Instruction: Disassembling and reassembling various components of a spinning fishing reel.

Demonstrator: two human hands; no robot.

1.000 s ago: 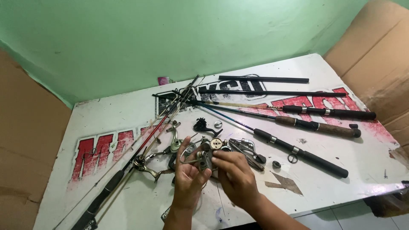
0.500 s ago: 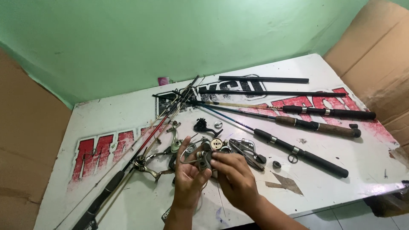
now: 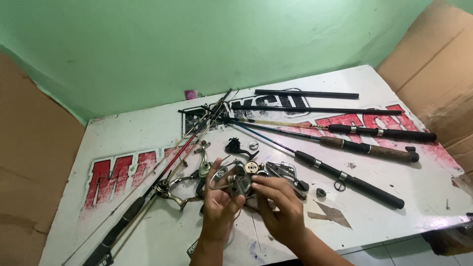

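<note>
Metal reel part clamped in left hand grip, right hand fingers pinching it (over white table)

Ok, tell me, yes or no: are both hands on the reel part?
Yes: the left hand grips the metal reel part from below while the right hand touches it with its fingertips.

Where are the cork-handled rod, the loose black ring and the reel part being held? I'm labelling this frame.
cork-handled rod [image 3: 367,149]: head view, on its brown grip.
black ring [image 3: 320,192]: head view, on its rim.
reel part [image 3: 237,183]: head view, on its metal body between both hands.
</note>
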